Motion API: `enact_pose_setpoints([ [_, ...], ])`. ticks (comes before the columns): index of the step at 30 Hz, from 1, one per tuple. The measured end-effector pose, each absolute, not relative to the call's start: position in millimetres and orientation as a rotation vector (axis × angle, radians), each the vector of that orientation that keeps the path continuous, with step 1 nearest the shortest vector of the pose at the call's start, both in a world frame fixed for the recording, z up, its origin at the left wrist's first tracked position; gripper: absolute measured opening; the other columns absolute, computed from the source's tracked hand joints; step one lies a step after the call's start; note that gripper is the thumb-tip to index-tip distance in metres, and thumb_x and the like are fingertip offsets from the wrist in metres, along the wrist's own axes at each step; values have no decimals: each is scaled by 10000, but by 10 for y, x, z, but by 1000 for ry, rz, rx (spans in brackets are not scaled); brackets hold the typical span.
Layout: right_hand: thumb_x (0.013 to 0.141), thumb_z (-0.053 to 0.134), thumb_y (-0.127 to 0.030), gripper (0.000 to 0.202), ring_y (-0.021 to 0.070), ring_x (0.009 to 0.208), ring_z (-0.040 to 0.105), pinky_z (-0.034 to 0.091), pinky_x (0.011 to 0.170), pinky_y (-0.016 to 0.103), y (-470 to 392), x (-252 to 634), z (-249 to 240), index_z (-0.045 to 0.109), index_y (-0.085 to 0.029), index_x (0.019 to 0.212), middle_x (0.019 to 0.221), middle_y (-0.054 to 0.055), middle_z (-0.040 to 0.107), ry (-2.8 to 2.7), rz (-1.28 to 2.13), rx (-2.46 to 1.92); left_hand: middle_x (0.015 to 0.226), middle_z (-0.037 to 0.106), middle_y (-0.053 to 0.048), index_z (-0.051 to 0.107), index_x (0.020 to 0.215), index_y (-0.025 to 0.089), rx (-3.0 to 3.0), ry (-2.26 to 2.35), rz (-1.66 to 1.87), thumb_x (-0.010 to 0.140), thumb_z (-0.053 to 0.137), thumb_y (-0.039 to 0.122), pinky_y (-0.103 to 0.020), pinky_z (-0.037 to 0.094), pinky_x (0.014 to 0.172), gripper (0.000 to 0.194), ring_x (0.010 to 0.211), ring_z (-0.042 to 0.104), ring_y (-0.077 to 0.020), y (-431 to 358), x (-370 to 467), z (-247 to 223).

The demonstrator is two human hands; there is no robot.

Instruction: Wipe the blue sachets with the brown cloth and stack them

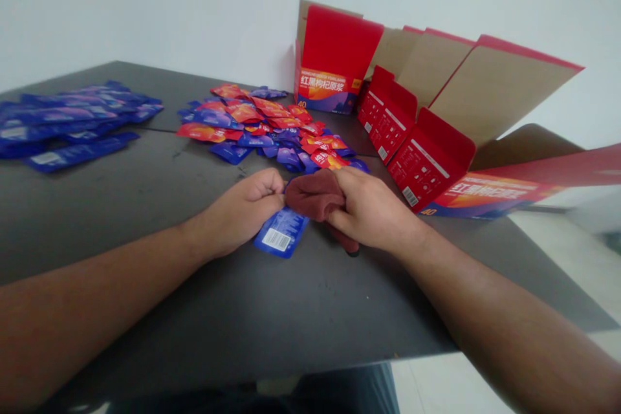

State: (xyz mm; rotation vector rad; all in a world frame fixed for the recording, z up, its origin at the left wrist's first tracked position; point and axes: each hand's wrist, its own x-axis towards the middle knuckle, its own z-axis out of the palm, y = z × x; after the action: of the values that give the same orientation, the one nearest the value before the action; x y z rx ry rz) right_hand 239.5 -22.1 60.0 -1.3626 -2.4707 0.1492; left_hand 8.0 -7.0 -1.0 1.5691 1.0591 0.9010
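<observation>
As we are pinching a blue, pale-printed packet with white barcode in our left hand over the near table, our right hand is clutching a brown cloth beside it.

Head-worn view, forward and down across table

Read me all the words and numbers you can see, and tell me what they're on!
"红黑枸杞原浆": back red box
"40": back red box, bottom left
Small letters above its characters: too small to be sure
"40": right-hand red box; its big characters are blurred
"纯": red sachet in the pile; the rest is blurred
Held blue sachet, red side panels: barcodes, print too small
</observation>
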Motion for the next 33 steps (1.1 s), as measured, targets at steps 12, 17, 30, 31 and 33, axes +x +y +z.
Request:
enact_pose_setpoints([
  [12, 854, 625, -231, 400, 241, 970, 646, 464, 826, 341, -219, 2387, 624, 640, -176, 1251, 1094, 98, 723, -2448, 201, -1406, 606, 514, 46, 502, 808, 226, 1544, 1051, 920, 869, 625, 301, -232, 321, 468, 156, 496, 459, -119, -74, 73, -25],
  [17, 896, 566, -240, 346, 219, 941, 645, 461, 802, 327, -189, 2407, 610, 643, -184, 1229, 1080, 84, 722, -2386, 219, -1443, 614, 518, 48, 512, 818, 225, 1547, 1049, 923, 870, 624, 304, -232, 346, 480, 146, 502, 464, -117, -80, 79, -6],
  [30, 847, 585, -282, 139, 211, 838, 587, 430, 705, 318, -290, 2343, 503, 574, -194, 955, 930, 58, 636, -2505, -46, -1409, 610, 519, 43, 523, 805, 222, 1375, 1041, 980, 807, 625, 232, -235, 320, 473, 102, 511, 478, -121, -33, 114, -74],
  [31, 848, 588, -283, 141, 212, 845, 587, 436, 713, 319, -303, 2331, 497, 571, -195, 956, 938, 59, 633, -2514, -45, -1398, 613, 518, 44, 521, 804, 222, 1367, 1038, 983, 807, 626, 231, -233, 319, 474, 106, 512, 473, -119, -34, 112, -74],
  [33, 845, 599, -277, 144, 209, 869, 588, 449, 739, 318, -348, 2297, 494, 570, -196, 961, 960, 58, 627, -2587, -12, -1317, 627, 518, 44, 523, 801, 218, 1371, 1034, 999, 814, 631, 235, -230, 321, 481, 110, 523, 463, -113, -38, 108, -63],
])
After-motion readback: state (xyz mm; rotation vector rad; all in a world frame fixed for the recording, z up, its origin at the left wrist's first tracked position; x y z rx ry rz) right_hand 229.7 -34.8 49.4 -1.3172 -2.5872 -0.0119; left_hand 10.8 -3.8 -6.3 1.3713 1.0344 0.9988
